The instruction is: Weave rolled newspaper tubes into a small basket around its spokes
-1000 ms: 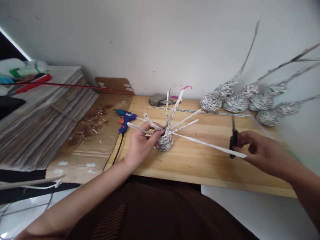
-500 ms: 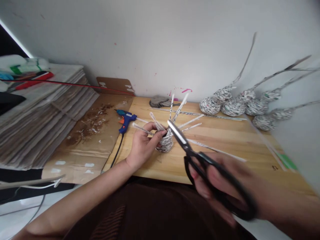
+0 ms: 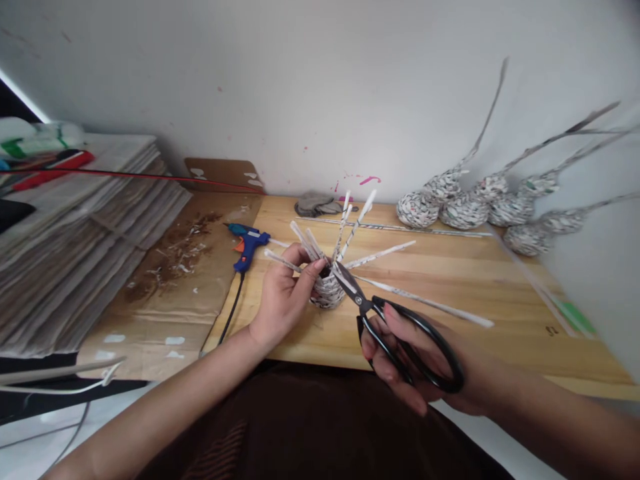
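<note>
A small woven paper basket (image 3: 327, 293) stands upright on the wooden table, with several rolled paper sticks fanning out from its rim. My left hand (image 3: 287, 287) grips the basket's left rim between thumb and fingers. Black-handled scissors (image 3: 361, 304) are in my right hand (image 3: 410, 347), fingers through the loops. Their blades lie at the basket's right rim, by the base of the sticks; whether a stick is between them is too small to tell. A long paper stick (image 3: 425, 300) extends from near the blades toward the right.
A blue glue gun (image 3: 247, 247) with a black cord lies left of the basket, beside cardboard (image 3: 150, 313) and a tall paper stack (image 3: 100, 233). Several woven pear-like paper shapes (image 3: 465, 210) sit at the back right. A grey cloth (image 3: 317, 205) lies by the wall.
My right hand has brought the scissors down and left, so their tips now reach the basket's rim. My left hand keeps its hold. The view has shifted slightly.
</note>
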Motion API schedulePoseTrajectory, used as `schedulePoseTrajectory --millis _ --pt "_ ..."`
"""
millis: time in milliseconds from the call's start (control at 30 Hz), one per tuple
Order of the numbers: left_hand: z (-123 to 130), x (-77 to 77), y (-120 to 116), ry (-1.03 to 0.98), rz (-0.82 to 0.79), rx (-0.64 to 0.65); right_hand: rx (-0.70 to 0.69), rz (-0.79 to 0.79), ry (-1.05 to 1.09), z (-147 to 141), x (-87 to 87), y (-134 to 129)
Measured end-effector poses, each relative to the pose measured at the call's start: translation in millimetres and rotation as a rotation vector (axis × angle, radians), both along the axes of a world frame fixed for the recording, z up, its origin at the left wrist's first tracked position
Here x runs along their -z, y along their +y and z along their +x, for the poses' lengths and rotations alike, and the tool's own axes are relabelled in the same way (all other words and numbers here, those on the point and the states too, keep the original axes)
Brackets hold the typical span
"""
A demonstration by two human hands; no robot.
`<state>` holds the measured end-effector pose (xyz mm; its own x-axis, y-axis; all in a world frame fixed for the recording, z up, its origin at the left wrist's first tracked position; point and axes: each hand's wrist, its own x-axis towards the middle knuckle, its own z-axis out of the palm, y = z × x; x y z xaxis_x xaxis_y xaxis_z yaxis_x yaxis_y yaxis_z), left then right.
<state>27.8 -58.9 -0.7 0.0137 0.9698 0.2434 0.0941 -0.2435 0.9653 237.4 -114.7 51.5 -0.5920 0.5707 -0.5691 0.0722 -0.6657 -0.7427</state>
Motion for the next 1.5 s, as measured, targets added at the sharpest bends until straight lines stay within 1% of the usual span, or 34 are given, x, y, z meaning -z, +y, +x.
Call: schedulePoseTrajectory --millis 133,300,467,533,600,700,767,900,1033,1200,1333,1500 --pt "0 3.1 0 0.012 0.023 -0.005 -0.03 -0.038 0.017 -2 2.4 0" --pt "-2 6.2 -2 0.043 0.056 -0.017 0.005 -0.004 0.01 -7 1.2 1" --pt "-1 4.2 -3 0.039 0.062 -0.013 0.019 0.02 0.017 -11 -0.8 -1" --pt "-1 2.8 -4 0.036 0.063 -0.013 0.012 0.052 0.002 -11 -0.8 -1" --pt "-1 1.9 -4 0.042 0.071 -0.004 -0.025 0.108 -0.036 -10 -1.0 0" --pt "-2 1.7 -3 0.062 0.119 0.016 -0.067 0.155 -0.091 -8 -3.2 1" --pt "-4 2.2 -3 0.075 0.14 0.023 -0.045 0.139 -0.098 -8 -5.6 1" --pt "-6 3.5 -2 0.098 0.102 0.032 -0.001 0.105 -0.07 -9 -9.1 1" --pt "-7 4.7 -1 0.108 0.111 0.023 -0.015 0.097 -0.077 -10 -7.6 2" --pt "-9 6.1 -2 0.128 0.143 0.059 -0.018 0.123 -0.133 -10 -4.4 -1" --pt "-9 8.2 -4 0.095 0.174 0.065 0.017 0.123 -0.151 -11 -2.8 -5" --pt "-9 10.7 -4 0.059 0.19 0.063 -0.014 0.108 -0.163 -8 -1.6 0"
